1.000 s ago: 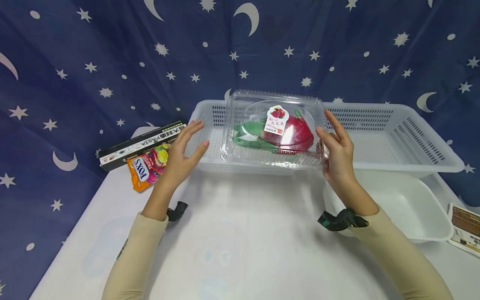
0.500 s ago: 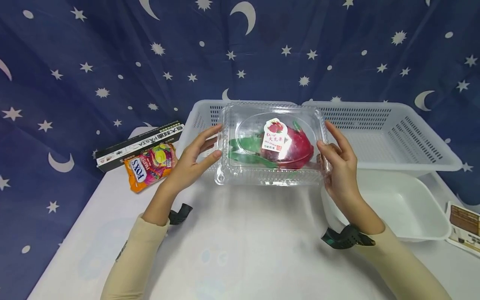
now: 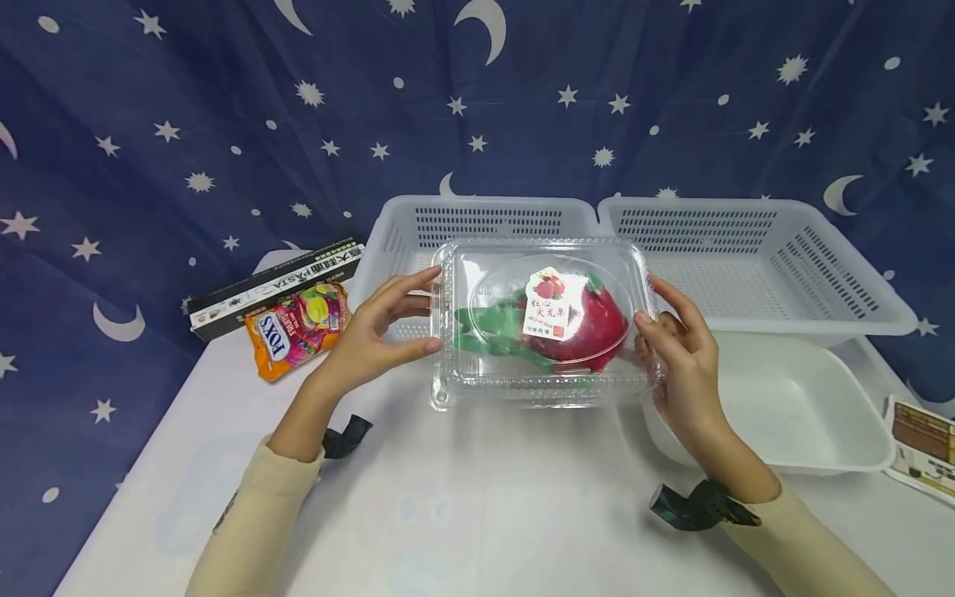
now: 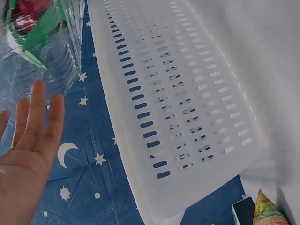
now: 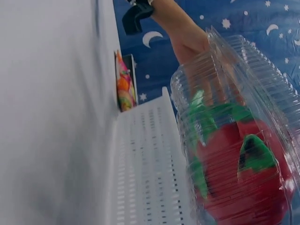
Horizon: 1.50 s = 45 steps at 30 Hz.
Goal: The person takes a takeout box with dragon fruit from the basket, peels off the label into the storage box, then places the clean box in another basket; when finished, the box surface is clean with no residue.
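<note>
A clear plastic box [image 3: 492, 390] with a white label is held up between the hands, its top tilted toward the head camera. Inside lies a red dragon fruit [image 3: 600, 327] with green leaves [image 3: 492, 319]. My right hand [image 3: 690, 365] grips the box's right edge, thumb in front. My left hand [image 3: 366, 340] is at the left edge, fingertips and thumb close to it; contact is unclear. In the left wrist view the left hand [image 4: 30, 145] has straight, spread fingers beside the box [image 4: 61, 70]. Through the box [image 5: 206, 70] the right wrist view shows the left hand [image 5: 187, 40].
Two perforated white baskets [image 3: 380, 240] [image 3: 873, 327] stand side by side at the back. A white tub [image 3: 821, 414] is at right, near a printed card [image 3: 921, 448]. At left lie a pasta box [image 3: 276, 286] and an orange candy bag [image 3: 298, 323].
The box has come down and nearer, away from the baskets, in my right hand. My left hand has moved right and down to the box's left edge.
</note>
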Motion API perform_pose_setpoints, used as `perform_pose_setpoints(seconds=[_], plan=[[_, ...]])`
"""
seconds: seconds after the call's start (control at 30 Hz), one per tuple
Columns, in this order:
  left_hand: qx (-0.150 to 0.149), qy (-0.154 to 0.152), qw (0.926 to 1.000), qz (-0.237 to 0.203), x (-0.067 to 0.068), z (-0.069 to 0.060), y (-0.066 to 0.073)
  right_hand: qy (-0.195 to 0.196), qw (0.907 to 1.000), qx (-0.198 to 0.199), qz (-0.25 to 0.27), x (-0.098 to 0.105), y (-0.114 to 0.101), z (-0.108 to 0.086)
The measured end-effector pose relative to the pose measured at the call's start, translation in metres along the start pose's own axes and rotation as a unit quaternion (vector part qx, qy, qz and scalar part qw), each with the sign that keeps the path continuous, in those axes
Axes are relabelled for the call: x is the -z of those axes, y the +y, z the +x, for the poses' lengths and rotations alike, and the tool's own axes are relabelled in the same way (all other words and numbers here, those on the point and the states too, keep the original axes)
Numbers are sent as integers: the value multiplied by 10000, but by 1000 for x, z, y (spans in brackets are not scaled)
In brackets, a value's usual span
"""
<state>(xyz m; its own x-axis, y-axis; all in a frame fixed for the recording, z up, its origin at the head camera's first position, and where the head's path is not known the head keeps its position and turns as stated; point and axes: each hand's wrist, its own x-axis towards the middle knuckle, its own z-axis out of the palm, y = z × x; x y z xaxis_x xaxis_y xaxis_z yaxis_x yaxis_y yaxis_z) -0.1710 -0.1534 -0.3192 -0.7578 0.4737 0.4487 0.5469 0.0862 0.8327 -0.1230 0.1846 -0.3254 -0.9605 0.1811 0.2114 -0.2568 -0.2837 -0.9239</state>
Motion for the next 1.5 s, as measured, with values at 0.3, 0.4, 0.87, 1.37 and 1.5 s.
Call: perform_pose_setpoints(seconds=[0.3,0.4,0.87,1.37,1.5], plan=[[-465,-117,9988,44,-6,-14,0,-150,9997,182,-106,6,-5,-29],[-499,-170,9984,181,-8,-22,1,-185,9991,177,-326,9,-3,-40],[-77,-594,9958,698,-8,-43,-5,-499,9982,20,-328,20,16,-70],[609,-1054,9896,761,-4,-59,-24,-485,9948,-511,-731,19,44,-80],[821,-1193,9865,766,-2,-60,-31,-505,9925,-760,-815,20,48,-77]])
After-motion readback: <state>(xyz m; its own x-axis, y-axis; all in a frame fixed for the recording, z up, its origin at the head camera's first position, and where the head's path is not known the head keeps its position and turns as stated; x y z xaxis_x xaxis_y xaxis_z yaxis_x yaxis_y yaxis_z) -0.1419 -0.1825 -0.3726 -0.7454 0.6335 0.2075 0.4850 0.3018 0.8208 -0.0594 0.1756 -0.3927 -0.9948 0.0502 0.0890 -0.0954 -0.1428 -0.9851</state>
